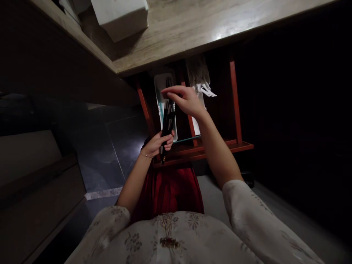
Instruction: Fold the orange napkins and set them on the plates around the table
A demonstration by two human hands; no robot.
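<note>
My left hand point(164, 142) is closed round a bundle of black chopsticks point(168, 119) with some silvery parts, held tilted above an open drawer. Over the bundle's far end, my right hand point(185, 99) has its fingers stretched out together and the thumb apart, gripping nothing I can see. Whether its palm touches the tips is hard to tell. Beneath the bundle lies a long white plastic tray point(158, 81) in the drawer's left compartment. Dark slender things lie at its far end, partly hidden by my right hand.
The drawer's reddish wooden front point(225, 148) faces me, with a divider point(191, 128) inside. White utensils point(207, 90) with pale handles, partly in clear wrapping, lie right of it. Above runs a wood-grain counter point(192, 25) bearing a white box point(123, 22). The right side is very dark.
</note>
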